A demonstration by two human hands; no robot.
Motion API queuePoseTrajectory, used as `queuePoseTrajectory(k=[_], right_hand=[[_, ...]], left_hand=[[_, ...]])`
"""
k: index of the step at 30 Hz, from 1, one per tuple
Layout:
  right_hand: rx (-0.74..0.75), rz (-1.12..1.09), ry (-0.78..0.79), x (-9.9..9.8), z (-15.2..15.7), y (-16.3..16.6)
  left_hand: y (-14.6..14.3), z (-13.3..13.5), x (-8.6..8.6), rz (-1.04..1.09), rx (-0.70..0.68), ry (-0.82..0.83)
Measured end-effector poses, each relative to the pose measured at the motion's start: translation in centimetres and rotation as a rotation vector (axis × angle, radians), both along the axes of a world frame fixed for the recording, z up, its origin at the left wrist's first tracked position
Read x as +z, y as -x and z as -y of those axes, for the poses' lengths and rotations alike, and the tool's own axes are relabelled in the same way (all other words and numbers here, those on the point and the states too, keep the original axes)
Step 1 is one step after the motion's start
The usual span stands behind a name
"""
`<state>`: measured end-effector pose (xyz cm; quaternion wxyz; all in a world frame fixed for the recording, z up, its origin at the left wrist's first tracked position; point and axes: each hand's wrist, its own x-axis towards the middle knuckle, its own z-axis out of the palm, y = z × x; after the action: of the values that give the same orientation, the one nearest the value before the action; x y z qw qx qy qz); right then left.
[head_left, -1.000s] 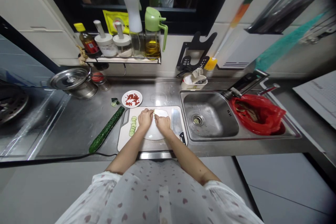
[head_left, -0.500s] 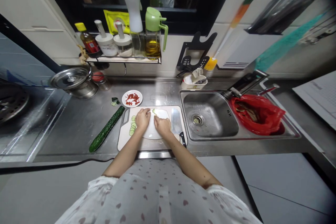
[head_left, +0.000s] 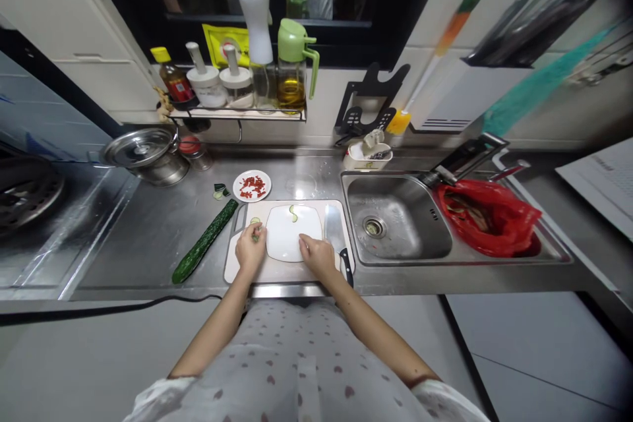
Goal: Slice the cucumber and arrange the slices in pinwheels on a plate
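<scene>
A white square plate lies on a cutting board, with a couple of thin cucumber slices near its far edge. My left hand is left of the plate, fingers pinched on green-edged cucumber slices. Another cucumber slice shows on the board just beyond that hand. My right hand is over the plate's right side, its fingers closed together; whether something is between them is hidden. On the board's right lies a kitchen knife with a black handle.
A whole cucumber lies left of the board, near cucumber ends. A small plate holds chopped red pieces. To the right is the sink with a red plastic bag. A lidded pot stands back left.
My left hand has moved left off the plate to the cucumber slices on the board. My right hand has drawn back toward me and slightly right. The slices on the plate are now uncovered.
</scene>
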<state>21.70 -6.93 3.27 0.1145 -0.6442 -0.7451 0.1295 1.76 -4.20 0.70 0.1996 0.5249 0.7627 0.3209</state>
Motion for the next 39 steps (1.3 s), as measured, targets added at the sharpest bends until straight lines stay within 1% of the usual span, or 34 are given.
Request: queuePoseTrajectory(k=[4,8,12,16,21,28,32,35,39], right_hand=[[-0.039,-0.010,-0.025,-0.1,0.9,-1.1],[-0.080,-0.012,-0.003,-0.2,1.4,-1.8],[-0.100,-0.012,0.013,0.0,1.4,-1.6],[-0.098,-0.015,0.015,0.2,1.4,-1.1],[-0.091,-0.038,0.009,0.3,1.6,-1.1],[-0.105,-0.039,0.010,0.2,2.2,-1.2],[-0.105,-0.030,0.021,0.3,2.4,-1.1],[-0.102,-0.027,0.022,0.5,2.4,-1.0],[-0.093,-0.033,0.021,0.5,2.5,-1.0]], left_hand=[[2.4,2.5,-0.5,-0.029,0.012,0.084],[4.1,4.3,-0.6,-0.129,0.016,0.186],[4.3,4.9,-0.3,-0.236,0.019,0.262],[3.8,5.0,-0.2,-0.271,0.012,0.303],[3.6,5.0,-0.4,-0.219,0.023,0.287],[3.5,4.5,-1.2,-0.109,0.060,0.176],[3.5,4.5,-1.3,-0.064,0.070,0.186],[3.6,4.5,-1.2,-0.060,0.054,0.192],[3.8,4.6,-1.1,-0.124,-0.014,0.169]])
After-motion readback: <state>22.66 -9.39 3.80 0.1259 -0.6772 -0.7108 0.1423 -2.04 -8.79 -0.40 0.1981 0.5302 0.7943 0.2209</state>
